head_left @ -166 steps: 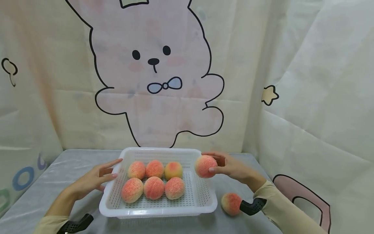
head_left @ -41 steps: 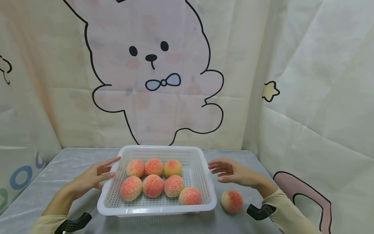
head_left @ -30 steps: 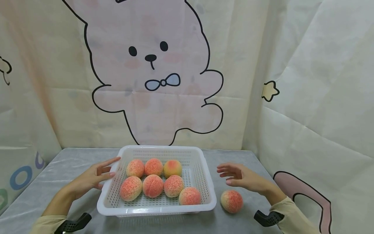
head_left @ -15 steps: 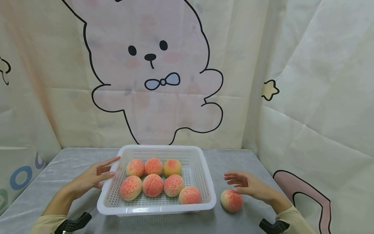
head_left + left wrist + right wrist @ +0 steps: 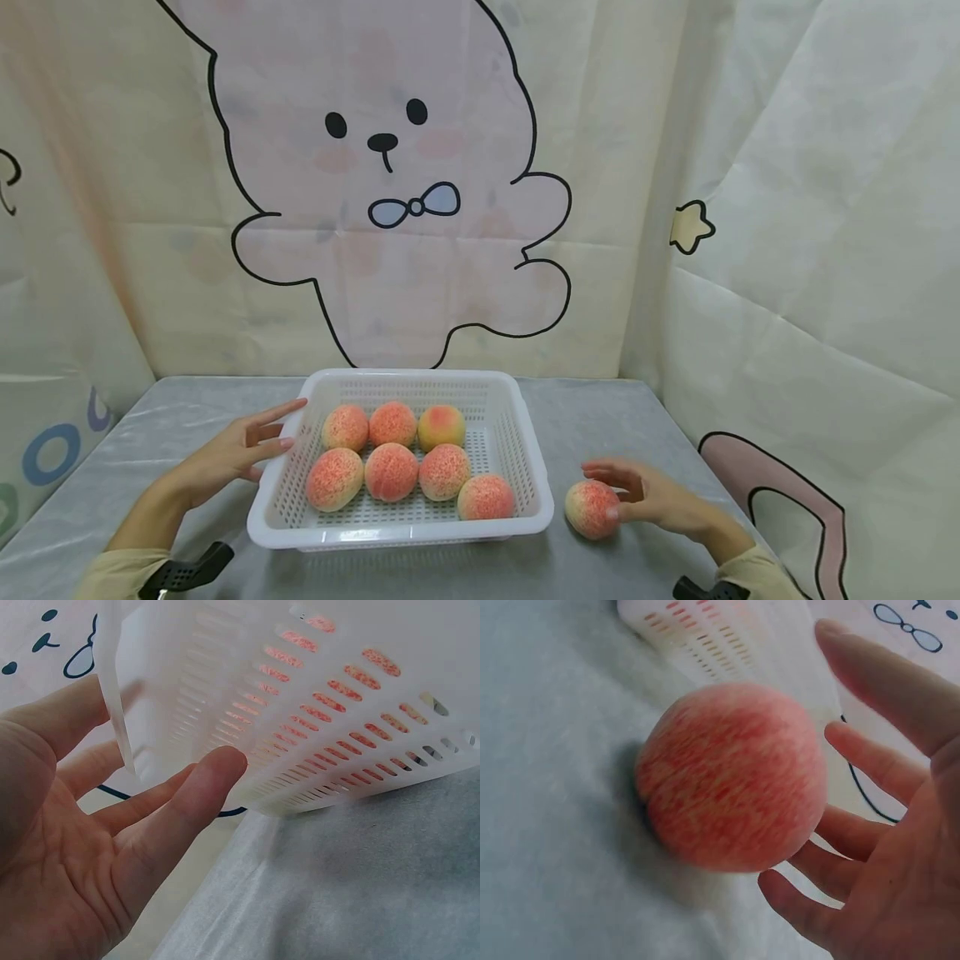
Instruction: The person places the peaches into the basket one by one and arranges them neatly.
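In the head view a white plastic basket (image 5: 405, 534) stands on the table with several peaches (image 5: 392, 472) inside, pink-red with yellow patches. My left hand (image 5: 225, 458) is at its left side, fingers extended to the rim; the left wrist view shows the thumb (image 5: 206, 784) stretched along the slotted wall. One more peach (image 5: 592, 509) lies on the table right of the basket. My right hand (image 5: 652, 498) is beside that peach, fingers spread at its far side and thumb at its near side. In the right wrist view the fingers (image 5: 877, 761) are not closed round it.
A grey cloth covers the table (image 5: 600, 417). Behind it hangs a curtain (image 5: 450, 275) with a cartoon animal, and another curtain (image 5: 810, 250) hangs at the right. Black wrist devices (image 5: 187, 573) sit on both sleeves.
My right hand has placed a peach in the basket's near right corner, then moved right and down to the peach on the table. The left hand has stayed at the basket.
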A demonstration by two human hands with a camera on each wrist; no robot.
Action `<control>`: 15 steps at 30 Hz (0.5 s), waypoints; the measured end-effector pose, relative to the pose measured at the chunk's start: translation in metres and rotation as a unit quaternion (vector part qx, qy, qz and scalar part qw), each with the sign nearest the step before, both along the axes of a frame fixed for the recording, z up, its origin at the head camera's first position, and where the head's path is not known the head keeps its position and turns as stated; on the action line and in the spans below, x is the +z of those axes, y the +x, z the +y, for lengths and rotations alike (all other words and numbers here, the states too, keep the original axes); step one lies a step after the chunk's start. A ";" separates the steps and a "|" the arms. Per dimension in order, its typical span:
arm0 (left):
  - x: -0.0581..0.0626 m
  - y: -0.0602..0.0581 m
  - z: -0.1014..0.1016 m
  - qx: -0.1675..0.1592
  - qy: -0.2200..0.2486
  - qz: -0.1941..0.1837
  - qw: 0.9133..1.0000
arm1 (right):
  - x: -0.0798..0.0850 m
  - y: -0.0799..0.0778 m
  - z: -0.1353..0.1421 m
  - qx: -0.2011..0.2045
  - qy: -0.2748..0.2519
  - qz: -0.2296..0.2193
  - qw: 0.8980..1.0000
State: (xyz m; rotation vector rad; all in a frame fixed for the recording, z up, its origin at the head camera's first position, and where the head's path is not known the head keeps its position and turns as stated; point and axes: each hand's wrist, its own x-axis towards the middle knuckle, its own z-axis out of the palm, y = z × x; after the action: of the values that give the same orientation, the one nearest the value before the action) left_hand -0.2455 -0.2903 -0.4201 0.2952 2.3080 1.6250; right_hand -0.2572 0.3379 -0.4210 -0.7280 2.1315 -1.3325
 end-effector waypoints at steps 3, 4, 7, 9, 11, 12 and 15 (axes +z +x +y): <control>0.000 0.000 0.000 0.005 -0.003 0.001 1.000 | -0.004 0.000 0.001 0.005 0.008 0.000 1.000; 0.000 0.000 0.000 0.007 -0.003 0.001 1.000 | -0.005 0.000 0.002 0.007 0.009 -0.003 1.000; 0.000 0.000 0.001 0.012 -0.007 0.001 1.000 | -0.009 -0.002 0.002 0.013 0.009 -0.005 1.000; -0.001 0.000 0.002 0.014 -0.010 0.002 1.000 | -0.012 -0.004 0.003 0.018 0.006 -0.010 1.000; -0.001 0.001 0.002 0.016 -0.012 0.002 1.000 | -0.015 -0.005 0.003 0.022 0.000 -0.009 1.000; -0.001 0.001 0.002 0.016 -0.011 0.002 1.000 | -0.016 -0.005 0.004 0.024 -0.004 -0.008 1.000; 0.000 0.002 0.003 0.013 -0.009 0.003 1.000 | -0.019 -0.005 0.004 0.026 -0.014 -0.004 1.000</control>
State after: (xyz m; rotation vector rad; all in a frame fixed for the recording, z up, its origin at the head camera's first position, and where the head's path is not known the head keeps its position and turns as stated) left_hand -0.2431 -0.2872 -0.4200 0.2674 2.3393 1.6166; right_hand -0.2624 0.3414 -0.4398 -0.7839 2.0761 -1.3387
